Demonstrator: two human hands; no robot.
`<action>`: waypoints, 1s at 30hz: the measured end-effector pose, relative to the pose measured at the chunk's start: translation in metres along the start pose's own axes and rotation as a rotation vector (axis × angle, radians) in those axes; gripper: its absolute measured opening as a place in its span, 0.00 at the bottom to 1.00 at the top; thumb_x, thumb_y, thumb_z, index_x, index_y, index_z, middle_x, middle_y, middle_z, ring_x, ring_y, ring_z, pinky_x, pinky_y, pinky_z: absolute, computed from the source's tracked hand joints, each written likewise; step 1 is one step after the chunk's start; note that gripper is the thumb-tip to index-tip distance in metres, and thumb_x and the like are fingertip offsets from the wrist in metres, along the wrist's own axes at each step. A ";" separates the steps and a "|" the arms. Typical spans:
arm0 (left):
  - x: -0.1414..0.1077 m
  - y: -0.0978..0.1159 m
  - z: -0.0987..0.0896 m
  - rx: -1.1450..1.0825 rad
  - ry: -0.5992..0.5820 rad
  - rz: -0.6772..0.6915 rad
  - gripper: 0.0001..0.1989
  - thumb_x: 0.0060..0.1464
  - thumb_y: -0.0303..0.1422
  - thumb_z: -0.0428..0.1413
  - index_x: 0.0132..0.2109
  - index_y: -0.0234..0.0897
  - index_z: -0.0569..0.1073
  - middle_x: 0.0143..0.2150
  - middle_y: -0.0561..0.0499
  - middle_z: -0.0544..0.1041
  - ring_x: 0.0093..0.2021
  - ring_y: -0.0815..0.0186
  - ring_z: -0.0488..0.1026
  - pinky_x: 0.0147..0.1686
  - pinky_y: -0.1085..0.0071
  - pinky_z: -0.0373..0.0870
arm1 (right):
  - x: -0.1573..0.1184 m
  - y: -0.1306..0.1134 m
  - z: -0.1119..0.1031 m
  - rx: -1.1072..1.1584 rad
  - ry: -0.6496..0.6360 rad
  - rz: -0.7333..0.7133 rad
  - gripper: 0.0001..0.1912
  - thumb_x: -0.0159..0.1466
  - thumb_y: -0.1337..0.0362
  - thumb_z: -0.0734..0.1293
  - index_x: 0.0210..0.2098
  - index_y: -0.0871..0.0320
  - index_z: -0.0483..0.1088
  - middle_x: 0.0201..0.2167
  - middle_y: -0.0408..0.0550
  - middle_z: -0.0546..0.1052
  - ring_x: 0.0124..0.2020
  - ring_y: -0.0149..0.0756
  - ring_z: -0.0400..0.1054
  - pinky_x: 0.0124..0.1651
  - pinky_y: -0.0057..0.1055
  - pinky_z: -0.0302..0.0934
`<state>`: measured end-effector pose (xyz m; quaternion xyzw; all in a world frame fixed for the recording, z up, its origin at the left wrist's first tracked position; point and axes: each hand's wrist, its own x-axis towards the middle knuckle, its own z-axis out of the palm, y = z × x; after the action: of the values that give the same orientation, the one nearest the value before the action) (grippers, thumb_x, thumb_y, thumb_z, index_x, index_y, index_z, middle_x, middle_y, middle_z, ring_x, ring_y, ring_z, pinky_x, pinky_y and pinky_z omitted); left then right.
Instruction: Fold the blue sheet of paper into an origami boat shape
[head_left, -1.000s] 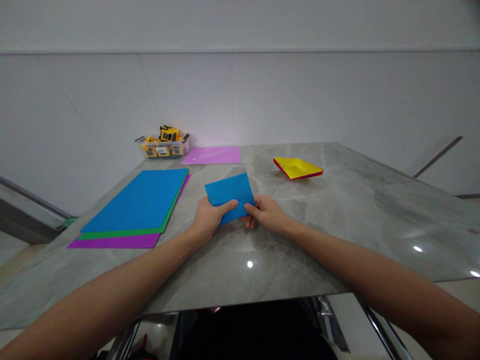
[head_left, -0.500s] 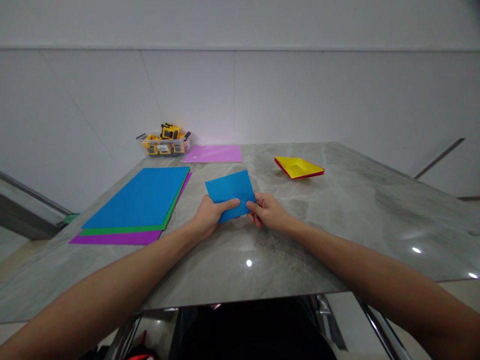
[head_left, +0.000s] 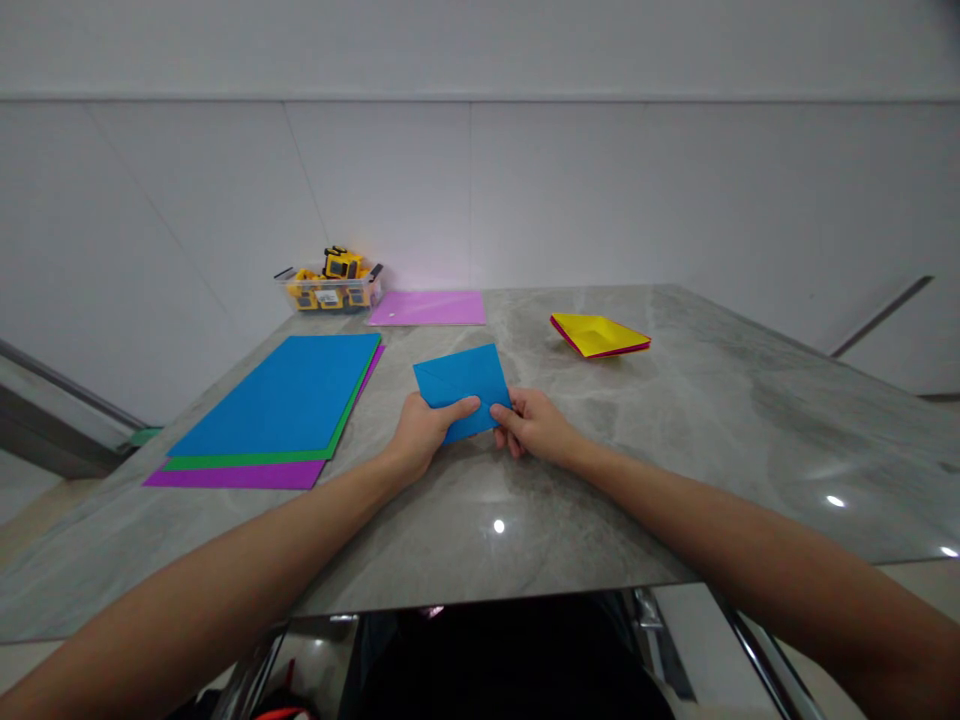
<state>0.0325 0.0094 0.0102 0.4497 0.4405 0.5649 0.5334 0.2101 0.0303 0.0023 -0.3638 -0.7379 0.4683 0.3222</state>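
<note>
A folded piece of blue paper [head_left: 463, 374], showing a slanting crease on its upper left, is held up over the middle of the table. My left hand [head_left: 421, 432] grips its lower left side, thumb lying flat across the front and the other fingers hidden behind. At the lower right corner, my right hand [head_left: 531, 424] pinches the paper between thumb and curled fingers. The two thumb tips are close together but apart.
To the left lie stacked blue, green and purple sheets [head_left: 281, 395]. A yellow and red folded paper piece [head_left: 598, 336] rests at the right. Against the back wall are a pink sheet [head_left: 427, 308] and a clear bin [head_left: 330, 290] of yellow toy vehicles. The grey table [head_left: 600, 540] has a near edge before me.
The blue paper has tipped slightly, its top edge a little lower, and a crease shows more plainly on it. Both hands keep their hold in nearly the same place.
</note>
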 end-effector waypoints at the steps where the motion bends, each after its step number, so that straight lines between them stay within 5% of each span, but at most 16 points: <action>1: 0.000 0.000 0.001 -0.011 0.004 -0.003 0.21 0.37 0.34 0.70 0.41 0.32 0.78 0.39 0.44 0.82 0.38 0.56 0.78 0.44 0.59 0.74 | 0.000 0.000 0.000 -0.012 0.007 -0.007 0.14 0.63 0.53 0.59 0.29 0.57 0.62 0.18 0.40 0.72 0.12 0.27 0.62 0.16 0.23 0.55; 21: -0.002 0.013 0.001 -0.102 -0.068 -0.070 0.20 0.36 0.32 0.70 0.40 0.31 0.78 0.37 0.45 0.82 0.36 0.57 0.77 0.40 0.60 0.74 | -0.005 -0.013 0.000 0.146 -0.042 -0.015 0.15 0.60 0.52 0.62 0.28 0.58 0.62 0.16 0.40 0.71 0.11 0.25 0.59 0.14 0.23 0.50; 30: 0.002 0.002 -0.001 -0.075 -0.049 -0.044 0.20 0.38 0.34 0.70 0.40 0.31 0.78 0.38 0.43 0.82 0.38 0.56 0.78 0.43 0.59 0.74 | -0.005 -0.008 0.002 0.069 0.006 0.005 0.17 0.60 0.50 0.62 0.27 0.58 0.63 0.15 0.40 0.70 0.11 0.26 0.60 0.15 0.23 0.52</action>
<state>0.0307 0.0114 0.0123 0.4333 0.4157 0.5581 0.5726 0.2088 0.0227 0.0084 -0.3556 -0.7195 0.4932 0.3357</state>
